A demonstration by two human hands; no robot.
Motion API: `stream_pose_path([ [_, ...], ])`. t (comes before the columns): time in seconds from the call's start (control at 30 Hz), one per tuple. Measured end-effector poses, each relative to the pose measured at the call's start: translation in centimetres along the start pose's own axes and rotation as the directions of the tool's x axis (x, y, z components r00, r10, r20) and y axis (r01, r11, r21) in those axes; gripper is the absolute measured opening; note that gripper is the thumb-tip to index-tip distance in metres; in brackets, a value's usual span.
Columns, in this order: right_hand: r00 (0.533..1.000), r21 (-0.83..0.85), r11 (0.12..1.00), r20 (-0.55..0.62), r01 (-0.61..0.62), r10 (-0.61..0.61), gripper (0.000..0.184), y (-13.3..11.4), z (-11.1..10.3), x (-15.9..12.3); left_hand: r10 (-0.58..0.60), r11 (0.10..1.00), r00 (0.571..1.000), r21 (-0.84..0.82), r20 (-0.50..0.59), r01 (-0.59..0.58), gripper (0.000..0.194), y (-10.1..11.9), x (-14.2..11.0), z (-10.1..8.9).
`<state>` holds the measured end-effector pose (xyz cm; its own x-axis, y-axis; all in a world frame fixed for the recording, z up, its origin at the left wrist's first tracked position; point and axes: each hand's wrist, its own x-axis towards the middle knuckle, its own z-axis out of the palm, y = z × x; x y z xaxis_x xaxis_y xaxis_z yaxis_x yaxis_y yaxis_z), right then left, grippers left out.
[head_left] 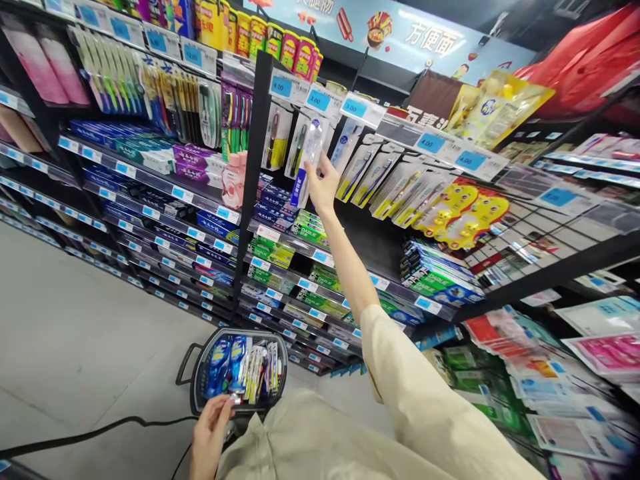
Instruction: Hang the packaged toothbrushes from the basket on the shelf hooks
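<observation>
My right hand (323, 188) is raised to the hanging rack and its fingers pinch a clear toothbrush pack (307, 160) with a blue label, among other hanging toothbrush packs (373, 175). My left hand (213, 420) is low, fingers curled on the near rim of a dark shopping basket (197, 380). The basket stands on the floor and holds several toothbrush packs (240, 367). My cream sleeve runs from the lower right up to the forearm.
Black shelves with toothpaste boxes (285, 257) and blue price tags (320, 100) run along the left and centre. Yellow duck-shaped packs (460, 213) hang at right. Flat packets (590, 347) fill the lower right rack. A black cable (100, 430) lies on the grey floor.
</observation>
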<state>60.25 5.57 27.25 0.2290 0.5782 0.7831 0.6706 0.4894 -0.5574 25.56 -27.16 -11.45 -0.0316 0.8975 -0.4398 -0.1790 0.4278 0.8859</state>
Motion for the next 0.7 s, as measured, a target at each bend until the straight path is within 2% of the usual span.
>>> stream_pose_path([
  [0.13,0.997,-0.034,0.999,-0.067,-0.041,0.039,0.08,0.0,0.2,0.1,0.013,0.999,0.999,0.033,0.036,-0.014,0.075,-0.1,-0.1,0.1],
  [0.27,0.996,-0.047,0.996,-0.056,-0.069,0.067,0.077,0.1,0.7,0.2,0.01,0.999,0.999,0.051,0.039,-0.012,0.076,0.2,-0.3,0.2],
  [0.47,0.986,0.043,0.986,-0.031,-0.16,0.162,0.076,1.8,1.8,-0.4,0.025,0.999,1.0,0.031,0.016,-0.025,0.075,0.6,-0.6,-0.1],
  [0.57,0.965,0.103,0.96,-0.003,-0.261,0.263,0.07,2.1,2.3,-2.2,0.025,1.0,1.0,0.006,0.012,-0.025,0.074,0.1,-0.6,-0.6],
  [0.7,0.93,0.199,0.909,0.084,-0.367,0.358,0.067,1.1,2.4,-6.8,0.013,1.0,1.0,-0.005,-0.005,-0.013,0.073,-1.0,-0.5,-1.4],
])
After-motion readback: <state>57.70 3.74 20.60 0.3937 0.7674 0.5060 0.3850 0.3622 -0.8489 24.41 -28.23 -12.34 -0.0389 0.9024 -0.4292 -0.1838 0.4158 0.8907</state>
